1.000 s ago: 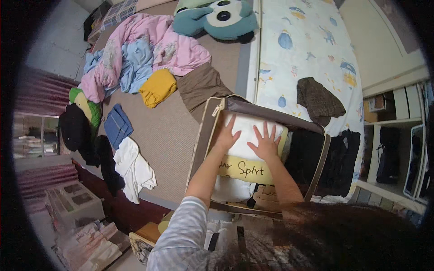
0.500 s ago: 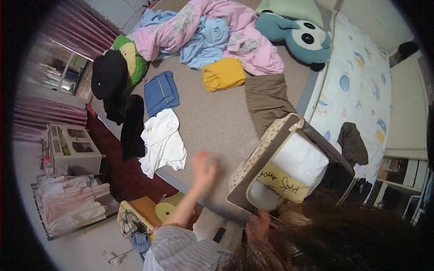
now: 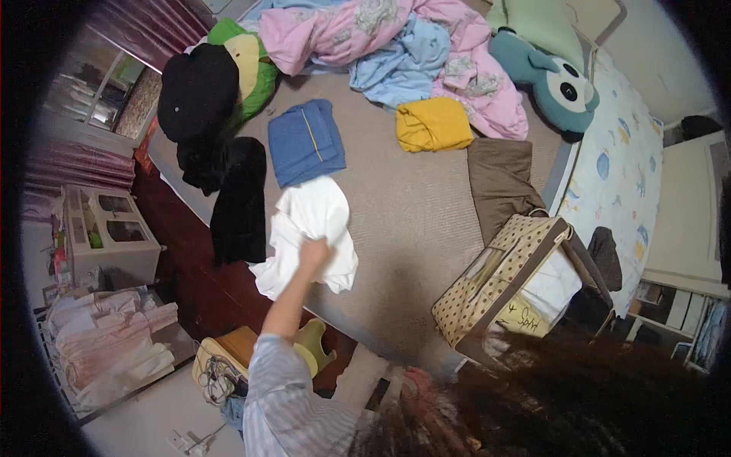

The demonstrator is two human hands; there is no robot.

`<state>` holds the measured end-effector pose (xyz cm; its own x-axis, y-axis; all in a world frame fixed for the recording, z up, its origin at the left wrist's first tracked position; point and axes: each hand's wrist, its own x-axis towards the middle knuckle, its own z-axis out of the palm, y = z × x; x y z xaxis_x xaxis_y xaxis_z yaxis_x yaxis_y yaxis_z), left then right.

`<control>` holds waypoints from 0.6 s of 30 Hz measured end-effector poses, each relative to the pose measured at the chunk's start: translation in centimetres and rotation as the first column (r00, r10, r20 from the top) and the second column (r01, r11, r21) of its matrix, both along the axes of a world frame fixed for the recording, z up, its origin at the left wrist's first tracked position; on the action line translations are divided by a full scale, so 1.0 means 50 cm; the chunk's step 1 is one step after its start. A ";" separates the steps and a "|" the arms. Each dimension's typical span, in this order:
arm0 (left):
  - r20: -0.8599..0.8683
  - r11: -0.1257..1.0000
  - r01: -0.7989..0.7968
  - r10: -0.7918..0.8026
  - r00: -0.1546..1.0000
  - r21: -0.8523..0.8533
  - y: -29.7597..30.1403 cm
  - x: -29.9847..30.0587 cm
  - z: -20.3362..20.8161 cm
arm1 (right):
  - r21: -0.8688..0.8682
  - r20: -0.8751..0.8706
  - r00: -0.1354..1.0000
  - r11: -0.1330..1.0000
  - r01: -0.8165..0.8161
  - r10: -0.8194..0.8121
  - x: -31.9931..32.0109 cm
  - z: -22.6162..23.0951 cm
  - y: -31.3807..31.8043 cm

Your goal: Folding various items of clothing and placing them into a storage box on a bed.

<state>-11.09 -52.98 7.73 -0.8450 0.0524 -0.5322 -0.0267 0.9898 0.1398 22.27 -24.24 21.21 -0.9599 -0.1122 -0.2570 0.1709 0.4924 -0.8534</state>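
A rumpled white garment (image 3: 335, 209) lies at the bed's near left edge, part of it hanging over. My left hand (image 3: 314, 257) is on its middle, the fingers closed on the cloth. Just beyond it rests a folded blue garment (image 3: 304, 145) with a yellow stripe. Low in the head view my right hand (image 3: 415, 385) is blurred and partly hidden by dark hair, so its fingers cannot be made out. To the right stands a beige polka-dot storage bag (image 3: 480, 286), open, with white and yellowish cloth inside.
A folded yellow garment (image 3: 434, 126) and a brown garment (image 3: 502, 179) lie on the bed (image 3: 396, 206). Black clothing (image 3: 240, 206) and a black cap (image 3: 199, 91) are at the left. Pink-and-blue bedding (image 3: 403, 53) and a teal plush toy (image 3: 563, 95) lie farther back.
My left hand has moved forward from the bed's near edge onto the white garment and closed on it. The view has shifted, so the bed's things appear farther right.
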 end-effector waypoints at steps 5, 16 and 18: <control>0.158 0.864 0.100 -0.201 0.967 0.493 0.155 0.225 0.256 | -0.469 0.466 0.829 0.707 0.529 -0.310 0.040 -0.095 -0.049; 0.355 0.621 0.014 -0.466 0.811 0.784 0.252 0.487 0.680 | -0.426 0.751 0.582 0.444 0.788 -0.311 -0.039 0.148 -0.036; 0.280 0.452 -0.090 -0.376 0.883 0.888 0.229 0.551 0.653 | -0.422 0.641 0.631 0.487 0.765 -0.437 0.016 0.191 -0.007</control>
<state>16.45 -41.51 40.36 -0.5060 0.7719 -0.3849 -0.1767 0.3440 0.9222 23.08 -24.61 30.75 -0.6588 0.1701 -0.7329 0.5937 -0.4809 -0.6452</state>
